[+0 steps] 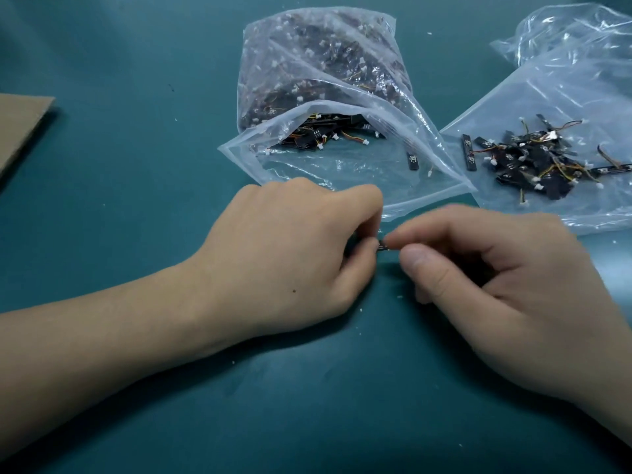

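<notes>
Showing only as a dark sliver between the fingertips, the small black part is pinched from both sides, low over the green table and just in front of the mouth of the open bag. Its left end is nipped between thumb and forefinger of the left hand; the other end is nipped the same way by the right hand, whose other fingers are tucked under. Most of the part is covered, so whether a wire or plug is attached cannot be told. With so little gripped, a slip is judged the main risk: if the ends are pulled or twisted unevenly, the part could be flicked away or bent. Thin leads, if present, could be torn by too hard a pull. A dropped piece could also be mixed into the wrong stock, since a loose pile of similar parts lies near on the second bag.
</notes>
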